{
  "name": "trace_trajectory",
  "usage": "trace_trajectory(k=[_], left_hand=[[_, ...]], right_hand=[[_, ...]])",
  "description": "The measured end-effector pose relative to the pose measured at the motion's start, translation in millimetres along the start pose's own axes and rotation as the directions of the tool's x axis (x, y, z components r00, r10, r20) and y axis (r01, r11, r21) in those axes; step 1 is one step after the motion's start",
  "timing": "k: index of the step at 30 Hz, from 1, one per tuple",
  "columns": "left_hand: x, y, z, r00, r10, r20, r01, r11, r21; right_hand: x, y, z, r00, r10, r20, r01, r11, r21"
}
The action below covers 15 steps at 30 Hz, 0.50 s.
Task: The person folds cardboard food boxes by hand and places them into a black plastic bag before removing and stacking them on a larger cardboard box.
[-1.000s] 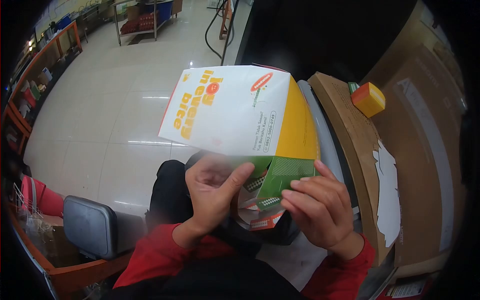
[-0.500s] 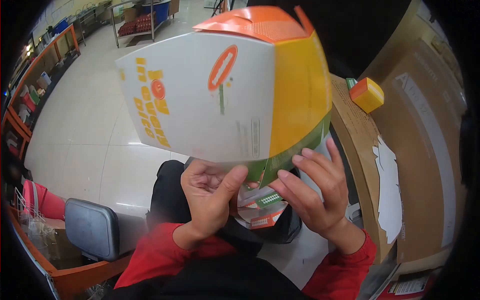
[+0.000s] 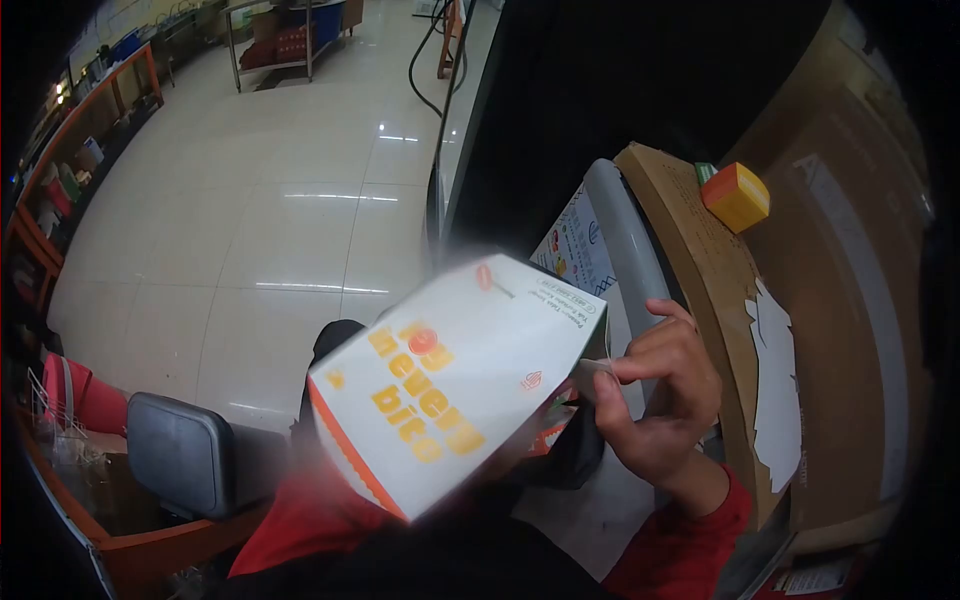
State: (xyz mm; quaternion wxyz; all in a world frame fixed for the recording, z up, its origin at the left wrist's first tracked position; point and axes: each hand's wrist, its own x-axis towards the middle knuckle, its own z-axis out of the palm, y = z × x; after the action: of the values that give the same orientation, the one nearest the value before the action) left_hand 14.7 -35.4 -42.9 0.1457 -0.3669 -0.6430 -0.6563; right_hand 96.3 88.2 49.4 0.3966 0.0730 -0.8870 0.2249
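Note:
A white printed carton (image 3: 450,390) with yellow lettering and an orange scalloped edge is tilted in front of my lap. My right hand (image 3: 655,390) is at the carton's right end, its thumb and index finger pinching a small pale flap. My left hand is hidden behind the carton; only the blurred red sleeve (image 3: 300,515) shows at the lower left. Part of another red-and-white printed piece (image 3: 548,438) shows below the carton, beside dark material.
A yellow-and-orange box (image 3: 738,197) stands on a brown cardboard box (image 3: 690,250) at the right, with a torn white sheet (image 3: 773,390) nearby. A grey padded seat (image 3: 180,455) and pink container (image 3: 90,402) are at the left. A metal rack (image 3: 272,45) stands farther back.
The carton has come down toward my lap and turned, now looking boxlike with another printed face showing. My left hand has gone out of sight behind it. My right hand has closed on a flap.

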Motion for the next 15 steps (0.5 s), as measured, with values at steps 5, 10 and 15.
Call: trace_trajectory(k=[5, 10, 15], left_hand=[[-5, 10, -1, 0.94, -0.219, 0.261, 0.296, 0.904, -0.308], [-3, 9, 3, 0.909, -0.348, 0.231, 0.418, 0.763, -0.493], [9, 11, 0, 0.841, -0.44, 0.313, 0.537, 0.62, -0.572]], right_hand=[[1, 0, 0, 0.997, -0.075, 0.02, 0.077, 0.991, -0.111], [0, -2, 3, 0.993, -0.076, 0.087, 0.09, 0.981, -0.169], [-6, -4, 7, 0.977, -0.13, 0.17, 0.192, 0.881, -0.432]])
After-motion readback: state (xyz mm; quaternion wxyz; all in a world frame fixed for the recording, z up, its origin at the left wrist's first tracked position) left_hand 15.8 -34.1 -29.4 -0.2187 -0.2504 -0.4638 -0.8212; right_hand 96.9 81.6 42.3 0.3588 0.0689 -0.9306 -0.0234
